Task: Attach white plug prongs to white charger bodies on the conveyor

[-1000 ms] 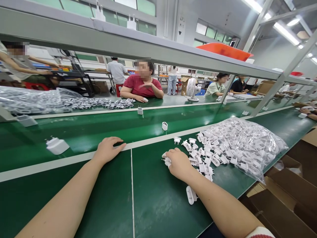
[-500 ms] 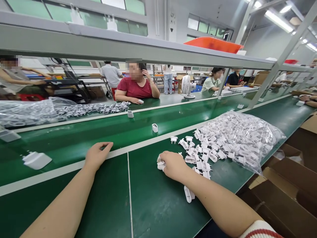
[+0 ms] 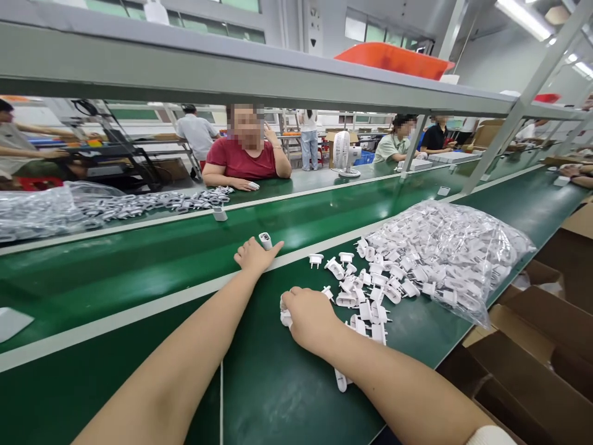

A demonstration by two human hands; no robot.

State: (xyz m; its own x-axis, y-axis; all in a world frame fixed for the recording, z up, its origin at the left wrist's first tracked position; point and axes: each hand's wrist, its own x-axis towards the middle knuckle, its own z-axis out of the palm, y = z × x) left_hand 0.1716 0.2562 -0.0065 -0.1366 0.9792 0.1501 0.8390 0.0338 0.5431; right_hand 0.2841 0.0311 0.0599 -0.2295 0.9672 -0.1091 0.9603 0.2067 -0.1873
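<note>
My left hand (image 3: 254,254) reaches over the pale edge strip of the green belt, fingers and thumb spread. Just beyond it stands a small white charger housing (image 3: 265,240), its open end showing; whether the fingers touch it I cannot tell. My right hand (image 3: 311,316) is curled low over the near green tabletop, its fingertips closed on white plug pieces (image 3: 285,314). How many it holds is hidden. Right of that hand lies a loose pile of white two-pin plug pieces (image 3: 365,287), and one more piece (image 3: 341,379) lies under my right forearm.
A clear plastic bag (image 3: 463,253) of plug pieces lies at right. Cardboard boxes (image 3: 523,346) stand below the table edge. A shelf beam (image 3: 259,74) crosses overhead with an orange tray (image 3: 389,60). Across the belt sits a person in a red top (image 3: 248,162).
My left hand has moved right and forward to the charger housing, its fingers spreading. The belt's white pieces appear further left. My right hand keeps its plug pieces.
</note>
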